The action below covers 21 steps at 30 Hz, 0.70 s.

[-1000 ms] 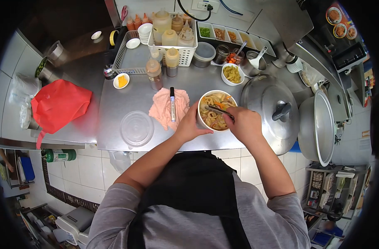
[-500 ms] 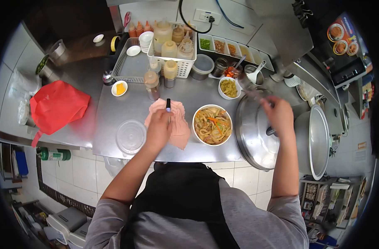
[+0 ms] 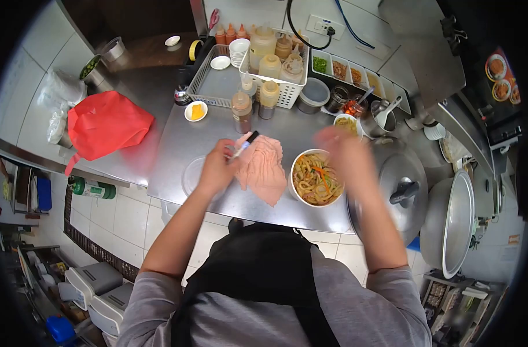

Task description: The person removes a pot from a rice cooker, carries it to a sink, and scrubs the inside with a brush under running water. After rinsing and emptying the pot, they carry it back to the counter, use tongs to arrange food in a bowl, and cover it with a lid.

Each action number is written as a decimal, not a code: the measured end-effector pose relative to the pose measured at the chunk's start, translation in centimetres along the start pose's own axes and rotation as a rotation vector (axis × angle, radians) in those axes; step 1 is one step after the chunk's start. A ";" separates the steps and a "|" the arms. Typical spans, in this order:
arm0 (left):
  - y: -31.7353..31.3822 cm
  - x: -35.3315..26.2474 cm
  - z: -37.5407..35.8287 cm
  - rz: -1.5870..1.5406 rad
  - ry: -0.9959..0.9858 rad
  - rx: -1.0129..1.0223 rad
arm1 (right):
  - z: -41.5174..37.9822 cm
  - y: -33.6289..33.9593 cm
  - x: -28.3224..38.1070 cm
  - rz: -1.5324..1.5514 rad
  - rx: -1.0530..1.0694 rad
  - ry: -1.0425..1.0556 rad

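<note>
My left hand is closed on a marker with a black cap, held at a slant over the left edge of a crumpled pink cloth. Partly under that hand lies a clear round plastic lid. A white bowl of thick noodles with carrot strips stands to the right of the cloth. Smeared by motion, my right hand is over the bowl's right side; its fingers cannot be made out. Behind it, a small bowl of green pickles is partly covered.
A large metal pot lid with a black knob lies right of the noodles, beside a big metal pot. Sauce bottles fill a white basket at the back. A red bag sits left, and a topping tray lies along the wall.
My right hand has swung left from above the pot lid to the noodle bowl. My left hand has shifted from over the cloth toward the clear lid, tilting the marker. The view has shifted.
</note>
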<state>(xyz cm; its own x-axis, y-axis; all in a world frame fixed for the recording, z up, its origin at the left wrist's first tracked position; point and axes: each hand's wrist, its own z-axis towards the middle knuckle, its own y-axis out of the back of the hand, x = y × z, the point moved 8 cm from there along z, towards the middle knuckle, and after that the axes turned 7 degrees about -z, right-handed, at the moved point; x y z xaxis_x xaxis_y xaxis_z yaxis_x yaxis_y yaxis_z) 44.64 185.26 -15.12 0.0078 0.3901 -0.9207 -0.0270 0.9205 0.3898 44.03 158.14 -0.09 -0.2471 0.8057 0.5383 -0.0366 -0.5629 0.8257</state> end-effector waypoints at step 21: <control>-2.0 -2.2 -3.8 0.168 -0.584 0.200 | -16.7 -2.2 -2.5 1.237 -0.094 -0.286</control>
<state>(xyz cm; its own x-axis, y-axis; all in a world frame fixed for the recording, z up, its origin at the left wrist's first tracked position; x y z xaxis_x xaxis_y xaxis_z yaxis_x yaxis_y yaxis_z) 40.90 182.52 -13.94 0.5645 0.4255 -0.7073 0.1110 0.8100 0.5758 28.50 154.31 -6.03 0.0505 -0.2600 0.9643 -0.0032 -0.9656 -0.2601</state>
